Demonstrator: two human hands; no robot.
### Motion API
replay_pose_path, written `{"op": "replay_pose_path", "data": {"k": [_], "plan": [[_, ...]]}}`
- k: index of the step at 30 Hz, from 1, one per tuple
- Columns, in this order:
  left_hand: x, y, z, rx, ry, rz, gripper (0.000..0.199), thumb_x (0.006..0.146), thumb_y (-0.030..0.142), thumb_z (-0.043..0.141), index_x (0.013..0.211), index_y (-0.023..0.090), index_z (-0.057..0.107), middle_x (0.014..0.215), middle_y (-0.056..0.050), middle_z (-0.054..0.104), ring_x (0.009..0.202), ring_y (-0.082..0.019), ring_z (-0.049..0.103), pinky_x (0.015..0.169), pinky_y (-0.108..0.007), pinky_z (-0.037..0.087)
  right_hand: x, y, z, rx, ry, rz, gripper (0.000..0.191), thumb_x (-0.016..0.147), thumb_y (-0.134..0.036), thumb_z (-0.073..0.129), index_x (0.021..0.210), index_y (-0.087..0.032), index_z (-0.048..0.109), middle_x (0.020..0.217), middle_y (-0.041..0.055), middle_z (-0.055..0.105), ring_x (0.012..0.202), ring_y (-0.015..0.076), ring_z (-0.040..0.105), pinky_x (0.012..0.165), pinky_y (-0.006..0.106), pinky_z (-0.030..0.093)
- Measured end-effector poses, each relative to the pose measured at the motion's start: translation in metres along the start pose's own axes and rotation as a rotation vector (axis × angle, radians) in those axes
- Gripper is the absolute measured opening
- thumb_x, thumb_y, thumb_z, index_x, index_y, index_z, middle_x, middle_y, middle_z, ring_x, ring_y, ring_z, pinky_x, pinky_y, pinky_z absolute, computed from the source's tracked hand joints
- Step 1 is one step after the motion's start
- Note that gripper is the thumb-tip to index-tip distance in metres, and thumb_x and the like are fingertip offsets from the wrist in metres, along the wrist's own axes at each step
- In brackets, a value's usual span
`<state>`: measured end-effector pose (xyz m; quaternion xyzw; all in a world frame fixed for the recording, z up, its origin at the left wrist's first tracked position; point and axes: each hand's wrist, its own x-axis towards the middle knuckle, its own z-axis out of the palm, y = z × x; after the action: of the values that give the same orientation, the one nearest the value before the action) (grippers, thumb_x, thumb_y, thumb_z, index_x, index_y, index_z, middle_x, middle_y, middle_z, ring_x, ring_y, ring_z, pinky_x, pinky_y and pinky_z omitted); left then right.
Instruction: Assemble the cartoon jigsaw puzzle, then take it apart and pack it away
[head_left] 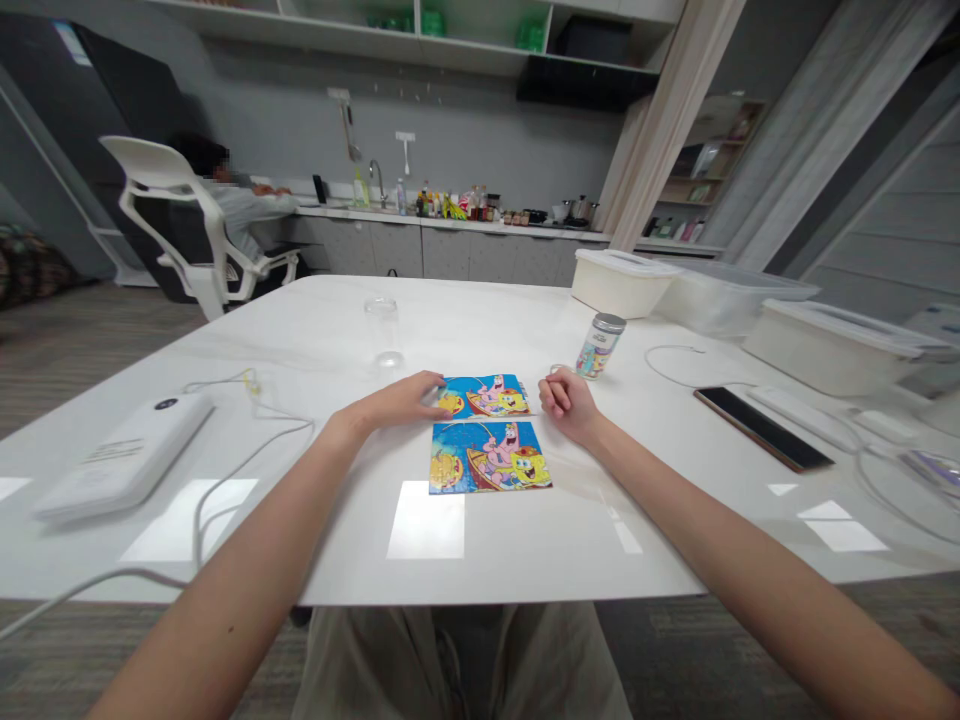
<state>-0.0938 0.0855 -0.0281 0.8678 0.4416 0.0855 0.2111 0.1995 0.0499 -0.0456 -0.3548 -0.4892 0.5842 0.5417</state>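
Observation:
Two matching cartoon jigsaw puzzles lie flat on the white table [330, 340], one above the other with a narrow gap between them. Around the left edge of the upper puzzle [484, 397] is my left hand [401, 402], its thumb and fingers apart near that side. The lower puzzle [491, 457] lies nearer to me, untouched. My right hand [571, 405] rests closed just right of the upper puzzle, its curled fingers hiding whatever may be inside. Behind it stands a printed jar [600, 346] with a silver lid. A clear, see-through jar [384, 332] stands beyond my left hand.
At left lies a white box-shaped device [131, 455] with cables [232, 470]. To the right are a dark phone [763, 428], more cables and lidded bins [626, 283]. Past the table, a person [251, 212] sits on a white chair [169, 190] by the kitchen counter [480, 225].

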Motion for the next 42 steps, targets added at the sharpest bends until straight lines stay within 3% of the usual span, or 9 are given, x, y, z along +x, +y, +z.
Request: {"op": "replay_pose_path", "data": {"k": [9, 13, 16, 19, 24, 27, 32, 36, 42], "plan": [[0.000, -0.001, -0.001, 0.034, 0.002, 0.058, 0.065, 0.078, 0.061, 0.056, 0.128, 0.020, 0.054, 0.147, -0.012, 0.044, 0.132, -0.028, 0.044, 0.110, -0.036, 0.032, -0.025, -0.001, 0.008, -0.258, 0.071, -0.047, 0.048, 0.071, -0.029, 0.048, 0.024, -0.024, 0.037, 0.028, -0.0011, 0.026, 0.037, 0.0096, 0.032, 0.040, 0.025, 0.024], [-0.002, 0.004, -0.003, 0.058, -0.012, 0.080, 0.059, 0.082, 0.059, 0.052, 0.127, 0.020, 0.056, 0.147, -0.011, 0.045, 0.130, -0.027, 0.046, 0.108, -0.034, 0.033, -0.029, -0.003, 0.010, -0.401, 0.118, -0.106, 0.052, 0.078, -0.032, 0.047, 0.027, -0.022, 0.044, 0.033, 0.0011, 0.038, 0.039, 0.0107, 0.035, 0.043, 0.027, 0.026], [-0.003, 0.007, -0.004, 0.067, -0.014, 0.077, 0.060, 0.083, 0.058, 0.052, 0.128, 0.018, 0.056, 0.148, -0.012, 0.044, 0.131, -0.027, 0.046, 0.109, -0.034, 0.033, -0.033, -0.002, 0.011, -0.610, 0.170, -0.213, 0.042, 0.082, -0.032, 0.052, 0.044, -0.019, 0.061, 0.055, 0.0035, 0.058, 0.053, 0.0129, 0.049, 0.052, 0.027, 0.037], [-0.004, 0.007, -0.003, 0.036, -0.009, 0.075, 0.062, 0.081, 0.059, 0.055, 0.127, 0.018, 0.056, 0.148, -0.013, 0.043, 0.131, -0.028, 0.046, 0.110, -0.035, 0.032, -0.034, 0.001, 0.010, -0.926, 0.133, -0.336, 0.025, 0.086, -0.033, 0.051, 0.076, -0.021, 0.071, 0.093, 0.0057, 0.068, 0.086, 0.0193, 0.061, 0.074, 0.031, 0.048], [-0.002, 0.005, 0.004, -0.061, 0.104, -0.005, 0.063, 0.087, 0.061, 0.046, 0.134, 0.019, 0.050, 0.153, -0.012, 0.036, 0.141, -0.028, 0.034, 0.114, -0.038, 0.026, -0.033, 0.005, 0.006, -1.073, -0.082, -0.239, 0.032, 0.094, -0.036, 0.042, 0.104, -0.025, 0.070, 0.125, 0.0051, 0.064, 0.116, 0.0231, 0.058, 0.106, 0.042, 0.040], [0.000, 0.006, 0.009, -0.030, 0.122, -0.031, 0.071, 0.085, 0.059, 0.049, 0.140, 0.015, 0.042, 0.153, -0.015, 0.035, 0.142, -0.030, 0.030, 0.115, -0.039, 0.024, -0.034, 0.006, 0.005, -1.070, -0.092, -0.216, 0.033, 0.095, -0.035, 0.041, 0.106, -0.025, 0.071, 0.127, 0.0052, 0.063, 0.119, 0.0233, 0.057, 0.108, 0.043, 0.039], [0.004, 0.009, 0.014, -0.025, 0.163, -0.066, 0.070, 0.082, 0.055, 0.053, 0.140, 0.017, 0.042, 0.148, -0.014, 0.045, 0.133, -0.031, 0.045, 0.110, -0.039, 0.034, -0.033, 0.009, 0.003, -1.068, -0.067, -0.174, 0.034, 0.094, -0.036, 0.042, 0.105, -0.021, 0.070, 0.133, 0.0077, 0.057, 0.123, 0.0232, 0.054, 0.109, 0.041, 0.037], [0.006, 0.010, 0.016, -0.068, 0.221, -0.101, 0.073, 0.079, 0.055, 0.056, 0.139, 0.015, 0.043, 0.146, -0.015, 0.047, 0.132, -0.031, 0.046, 0.109, -0.040, 0.035, -0.033, 0.009, 0.004, -1.093, -0.019, -0.137, 0.030, 0.093, -0.033, 0.042, 0.098, -0.021, 0.069, 0.138, 0.0084, 0.052, 0.125, 0.0225, 0.051, 0.108, 0.039, 0.037], [0.009, 0.008, 0.017, -0.083, 0.240, -0.113, 0.079, 0.074, 0.057, 0.063, 0.138, 0.013, 0.043, 0.141, -0.016, 0.051, 0.128, -0.031, 0.049, 0.108, -0.041, 0.037, -0.010, 0.005, 0.006, -1.320, -0.011, -0.151, 0.023, 0.087, -0.023, 0.048, 0.105, -0.017, 0.061, 0.115, 0.0109, 0.063, 0.108, 0.0226, 0.059, 0.096, 0.037, 0.044]]}}
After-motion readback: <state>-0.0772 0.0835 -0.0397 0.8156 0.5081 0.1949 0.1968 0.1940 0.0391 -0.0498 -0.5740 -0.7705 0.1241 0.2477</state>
